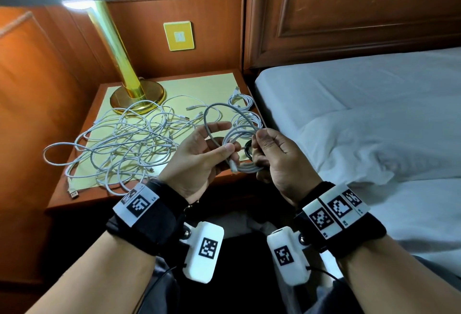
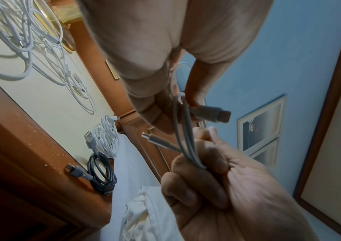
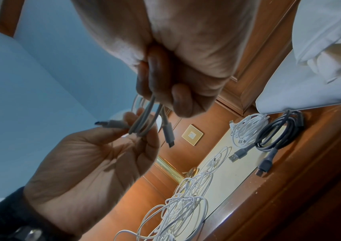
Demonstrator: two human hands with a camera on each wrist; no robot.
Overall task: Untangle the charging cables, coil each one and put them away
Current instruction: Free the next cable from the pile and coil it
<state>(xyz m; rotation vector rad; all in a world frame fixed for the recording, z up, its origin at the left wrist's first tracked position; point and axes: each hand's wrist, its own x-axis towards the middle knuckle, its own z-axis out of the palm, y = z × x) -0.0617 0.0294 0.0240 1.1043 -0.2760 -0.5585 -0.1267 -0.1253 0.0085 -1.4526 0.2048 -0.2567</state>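
Note:
Both hands hold one pale grey cable in loops above the nightstand's front right corner. My left hand pinches the strands between thumb and fingers, with a loop over the index finger. My right hand grips the same bundle in curled fingers. In the left wrist view the strands run from my left hand into my right fist, both plugs sticking out. The right wrist view shows the same bundle. A tangle of white cables lies on the nightstand.
Coiled white cables and a coiled dark cable lie at the nightstand's right edge. A brass lamp stands at the back left. A bed with white sheets is on the right.

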